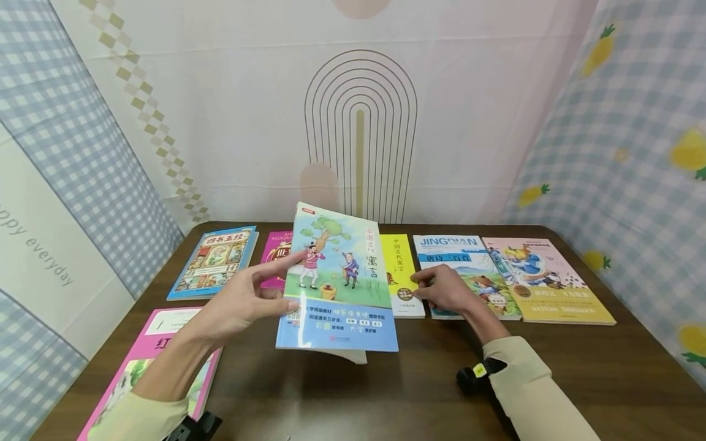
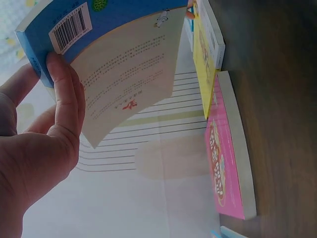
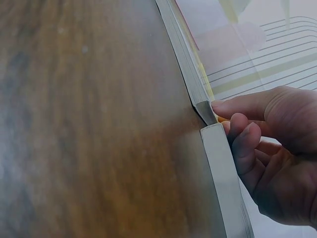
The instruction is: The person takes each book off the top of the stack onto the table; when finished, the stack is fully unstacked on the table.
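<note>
My left hand [image 1: 237,306] grips a paperback book [image 1: 342,275] by its left edge, above the table. Its front cover has a tree, two figures and a blue lower band. In the left wrist view, its back cover shows a barcode [image 2: 71,28] beside the fingers. My right hand [image 1: 448,289] is at the right edge of a yellow book [image 1: 399,260] lying on the table, thumb and curled fingers pinching that edge. The raised paperback covers the yellow book's left part in the head view. A magenta book [image 1: 274,248] is also partly hidden behind it.
To the right lie a blue-and-white book [image 1: 449,242] and a pink-and-yellow book [image 1: 551,275]. At the back left is a blue-bordered book [image 1: 215,263], with a pink-bordered book [image 1: 144,340] under my left forearm. Curtains [image 1: 254,122] hang behind the brown table [image 1: 419,392].
</note>
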`<move>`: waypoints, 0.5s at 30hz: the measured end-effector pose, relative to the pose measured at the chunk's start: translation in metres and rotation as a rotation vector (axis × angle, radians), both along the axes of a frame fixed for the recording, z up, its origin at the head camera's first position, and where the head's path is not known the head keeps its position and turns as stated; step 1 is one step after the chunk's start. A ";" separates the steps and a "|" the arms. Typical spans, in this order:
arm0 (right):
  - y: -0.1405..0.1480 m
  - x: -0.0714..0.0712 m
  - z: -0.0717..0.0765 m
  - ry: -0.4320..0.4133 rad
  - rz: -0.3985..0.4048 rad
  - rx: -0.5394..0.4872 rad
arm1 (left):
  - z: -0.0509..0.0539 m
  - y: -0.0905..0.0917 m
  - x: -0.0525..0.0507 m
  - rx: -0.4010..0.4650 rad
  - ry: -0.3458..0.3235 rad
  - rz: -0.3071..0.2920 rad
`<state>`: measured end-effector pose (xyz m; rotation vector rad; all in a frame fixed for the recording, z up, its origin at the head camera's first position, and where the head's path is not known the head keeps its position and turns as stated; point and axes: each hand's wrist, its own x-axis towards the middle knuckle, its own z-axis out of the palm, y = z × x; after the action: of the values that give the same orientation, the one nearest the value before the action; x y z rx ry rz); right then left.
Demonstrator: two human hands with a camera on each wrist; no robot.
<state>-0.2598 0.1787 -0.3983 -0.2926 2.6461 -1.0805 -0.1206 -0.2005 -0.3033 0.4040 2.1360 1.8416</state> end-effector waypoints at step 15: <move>0.003 0.001 -0.003 0.044 0.030 -0.018 | -0.013 -0.020 0.053 -0.032 0.054 0.023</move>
<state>-0.2588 0.1817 -0.4010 -0.3623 2.6629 -1.1013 -0.0677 -0.2207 -0.3163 0.4287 2.2114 1.8259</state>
